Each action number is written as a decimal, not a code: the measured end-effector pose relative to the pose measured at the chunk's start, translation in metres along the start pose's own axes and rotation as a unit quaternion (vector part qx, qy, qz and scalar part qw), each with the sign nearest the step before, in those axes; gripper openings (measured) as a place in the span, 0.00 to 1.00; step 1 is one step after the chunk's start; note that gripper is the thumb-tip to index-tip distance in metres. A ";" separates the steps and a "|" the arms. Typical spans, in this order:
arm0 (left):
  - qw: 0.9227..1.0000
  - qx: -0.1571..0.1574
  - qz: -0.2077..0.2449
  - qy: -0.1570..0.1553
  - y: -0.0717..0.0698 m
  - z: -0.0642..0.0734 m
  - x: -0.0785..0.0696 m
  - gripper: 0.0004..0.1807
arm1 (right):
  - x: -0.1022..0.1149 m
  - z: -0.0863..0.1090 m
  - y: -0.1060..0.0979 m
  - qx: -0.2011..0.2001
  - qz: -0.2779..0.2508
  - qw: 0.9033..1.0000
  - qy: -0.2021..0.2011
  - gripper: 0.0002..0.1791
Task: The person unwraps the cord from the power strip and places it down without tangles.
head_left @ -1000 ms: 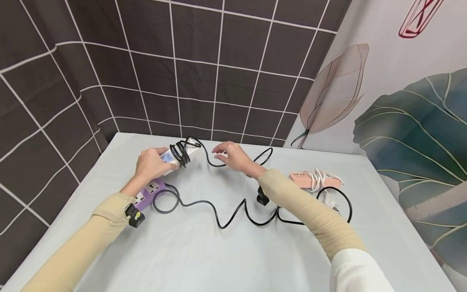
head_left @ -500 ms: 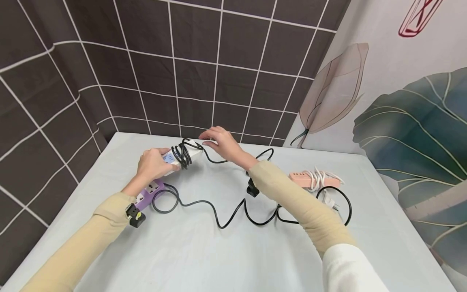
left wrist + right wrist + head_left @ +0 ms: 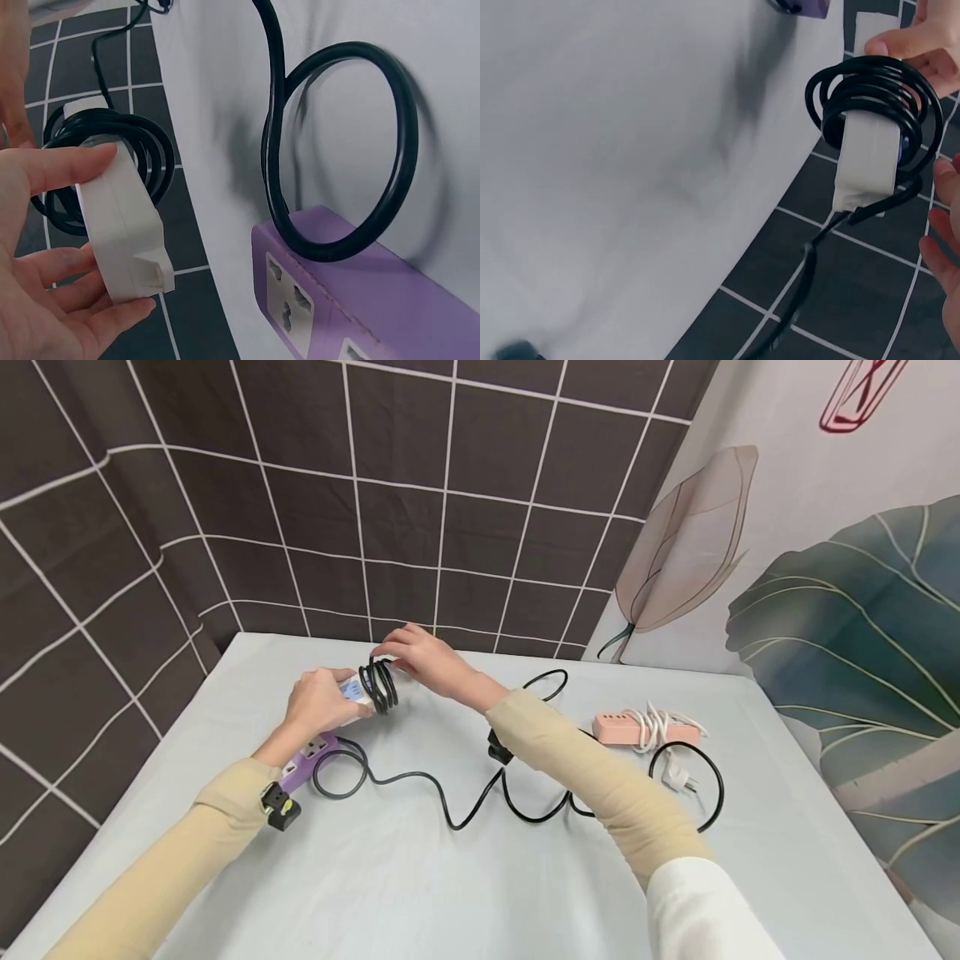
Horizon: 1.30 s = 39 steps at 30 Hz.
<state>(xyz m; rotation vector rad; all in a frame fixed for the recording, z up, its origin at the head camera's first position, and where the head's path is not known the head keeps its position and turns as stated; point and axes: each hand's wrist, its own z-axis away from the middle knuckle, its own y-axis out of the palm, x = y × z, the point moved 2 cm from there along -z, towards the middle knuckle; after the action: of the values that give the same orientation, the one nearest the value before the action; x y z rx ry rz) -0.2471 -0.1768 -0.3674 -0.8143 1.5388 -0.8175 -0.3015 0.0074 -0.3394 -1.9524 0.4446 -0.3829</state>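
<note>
My left hand (image 3: 313, 700) grips one end of a white power strip (image 3: 124, 225), thumb on one side and fingers on the other. Several turns of black cord (image 3: 877, 105) are wound around the strip's middle. Blue socket faces on it show in the head view. At the strip's far end is my right hand (image 3: 435, 662), its fingertips right by the coil and loosely bent. In the right wrist view those fingers (image 3: 945, 255) stand beside the coil, with no cord pinched between them. From the coil a free length of cord (image 3: 806, 277) trails off.
A purple power strip (image 3: 307, 760) lies under my left wrist, its dark cord (image 3: 420, 774) winding rightward over the pale table (image 3: 420, 885). Farther right lies a pink power strip (image 3: 617, 729) wrapped in white cord, with a white plug (image 3: 677, 774) in front. A dark gridded curtain (image 3: 390, 518) hangs behind.
My right hand has moved left and reached the wound cord at the strip's far end. My left hand keeps its grip, with the strip shifted slightly right.
</note>
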 end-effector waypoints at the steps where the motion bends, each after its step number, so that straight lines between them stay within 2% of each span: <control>1: 1.000 0.001 -0.001 0.001 0.000 0.000 0.000 0.40 | 0.002 -0.001 0.000 0.005 0.000 1.000 -0.002 0.17; 6: 1.000 0.004 -0.006 0.004 0.000 0.001 -0.002 0.40 | 0.011 -0.005 0.003 0.032 0.032 0.999 -0.025 0.17; 10: 1.000 0.006 -0.011 0.005 0.001 0.001 -0.003 0.40 | 0.014 -0.006 0.006 0.032 0.061 0.997 -0.036 0.15; 14: 1.000 0.007 -0.014 0.002 0.001 0.000 -0.003 0.40 | 0.012 -0.005 0.006 0.028 0.060 0.997 -0.031 0.11; 23: 1.000 0.002 -0.008 -0.003 0.001 -0.002 0.002 0.41 | 0.008 0.000 0.003 0.048 0.071 0.996 -0.028 0.10; 31: 1.000 -0.003 -0.005 -0.006 0.000 -0.003 0.007 0.42 | 0.010 0.006 -0.002 0.055 0.102 0.992 -0.053 0.13; 39: 1.000 -0.020 0.001 -0.011 -0.003 -0.002 0.012 0.41 | 0.011 0.014 -0.004 0.046 0.099 0.990 -0.086 0.14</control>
<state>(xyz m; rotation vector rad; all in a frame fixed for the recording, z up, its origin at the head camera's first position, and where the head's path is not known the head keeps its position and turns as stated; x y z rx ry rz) -0.2504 -0.1884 -0.3701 -0.8491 1.5395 -0.7761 -0.2851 0.0146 -0.3407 -1.8153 0.4943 -0.1036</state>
